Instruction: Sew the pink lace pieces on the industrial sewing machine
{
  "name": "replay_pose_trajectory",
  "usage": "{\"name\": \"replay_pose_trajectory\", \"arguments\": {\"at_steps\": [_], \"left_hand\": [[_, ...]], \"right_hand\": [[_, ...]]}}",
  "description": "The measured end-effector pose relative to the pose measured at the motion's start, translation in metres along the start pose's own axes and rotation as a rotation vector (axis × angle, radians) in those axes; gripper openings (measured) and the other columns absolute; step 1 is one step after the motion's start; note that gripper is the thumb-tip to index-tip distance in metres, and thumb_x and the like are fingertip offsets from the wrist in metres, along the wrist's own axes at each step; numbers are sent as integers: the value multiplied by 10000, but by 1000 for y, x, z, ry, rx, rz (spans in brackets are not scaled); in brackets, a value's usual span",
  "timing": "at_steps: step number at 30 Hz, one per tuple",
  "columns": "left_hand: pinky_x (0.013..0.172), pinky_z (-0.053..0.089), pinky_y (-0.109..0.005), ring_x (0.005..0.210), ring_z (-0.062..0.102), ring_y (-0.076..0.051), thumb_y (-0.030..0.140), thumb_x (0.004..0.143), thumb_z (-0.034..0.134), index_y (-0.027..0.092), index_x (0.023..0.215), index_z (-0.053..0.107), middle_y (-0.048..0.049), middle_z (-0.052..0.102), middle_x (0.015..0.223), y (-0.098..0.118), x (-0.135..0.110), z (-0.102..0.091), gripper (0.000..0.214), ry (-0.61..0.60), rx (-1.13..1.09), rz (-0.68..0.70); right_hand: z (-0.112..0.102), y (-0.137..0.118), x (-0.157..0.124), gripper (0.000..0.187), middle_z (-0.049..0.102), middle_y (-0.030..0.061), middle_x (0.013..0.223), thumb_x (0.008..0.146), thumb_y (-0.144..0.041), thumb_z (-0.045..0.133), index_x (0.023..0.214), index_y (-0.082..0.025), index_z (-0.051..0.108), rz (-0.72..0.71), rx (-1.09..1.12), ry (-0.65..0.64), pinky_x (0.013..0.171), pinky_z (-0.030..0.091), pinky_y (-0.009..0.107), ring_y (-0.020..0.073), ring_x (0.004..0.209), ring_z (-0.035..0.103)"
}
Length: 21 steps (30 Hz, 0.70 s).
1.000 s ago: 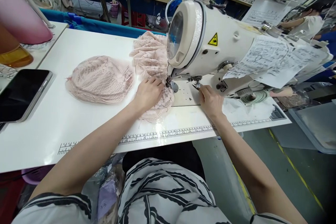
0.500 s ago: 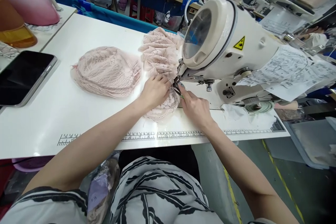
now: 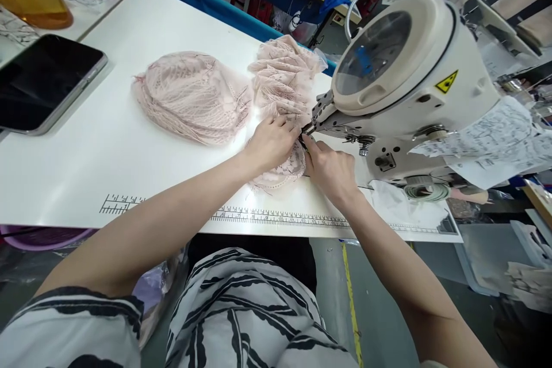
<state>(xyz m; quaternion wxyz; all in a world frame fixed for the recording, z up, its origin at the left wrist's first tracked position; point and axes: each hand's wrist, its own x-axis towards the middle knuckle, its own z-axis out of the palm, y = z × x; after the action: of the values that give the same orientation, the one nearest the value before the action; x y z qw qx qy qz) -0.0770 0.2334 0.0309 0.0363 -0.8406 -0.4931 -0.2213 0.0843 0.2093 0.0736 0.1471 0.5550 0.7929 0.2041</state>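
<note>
Gathered pale pink lace fabric lies under the sewing machine head, with a scalloped lace part nearer the table's front edge. My left hand rests on this lace left of the needle area, fingers bent and pressing it; the thumb is hidden. My right hand is closed just right of the presser foot, index finger pointing in at the lace edge. A small dark tool shows partly at its fingertips, mostly covered. Left of my hands lies a pile of pink lace cup pieces.
A phone lies at the table's left. A printed ruler runs along the front edge. White cloth and a tape roll lie beneath the machine arm. Handwritten papers hang on the machine. A grey bin stands at right.
The view has shifted and tilted, so the machine appears larger and farther right. Both hands stay at the lace by the needle. The small dark tool is more covered by my right fingers.
</note>
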Motion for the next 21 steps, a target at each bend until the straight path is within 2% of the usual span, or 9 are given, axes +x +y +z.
{"name": "replay_pose_trajectory", "arguments": {"at_steps": [3,11,16,21], "left_hand": [[830,435,-410,1076,622,-313,113,944,470,67,1136,669,-158,720,1055,-1,0,2,280,-2,-8,0],[847,425,-411,1075,617,-312,92,920,487,53,1157,657,-162,711,1075,-1,0,8,294,27,-28,-1],[856,423,-413,1097,615,-314,82,924,465,51,1150,657,-156,709,1081,-2,0,7,298,17,-34,0],[833,422,-406,1079,619,-312,71,928,454,66,1121,675,-154,718,1048,-1,0,5,294,9,-44,-4]], "right_hand": [[-1,-2,1,489,729,88,1039,1023,-235,369,1500,-283,461,6,-15,8,516,178,312,187,667,654],[1,-7,1,507,726,112,1076,1023,-225,351,1523,-257,426,22,-39,30,516,196,306,181,630,635],[3,-10,2,519,713,120,1084,1027,-225,331,1542,-239,390,33,-50,36,516,211,299,160,595,592],[1,-9,4,529,704,103,1102,1035,-245,309,1560,-251,368,70,-56,93,506,190,309,143,563,537]]}}
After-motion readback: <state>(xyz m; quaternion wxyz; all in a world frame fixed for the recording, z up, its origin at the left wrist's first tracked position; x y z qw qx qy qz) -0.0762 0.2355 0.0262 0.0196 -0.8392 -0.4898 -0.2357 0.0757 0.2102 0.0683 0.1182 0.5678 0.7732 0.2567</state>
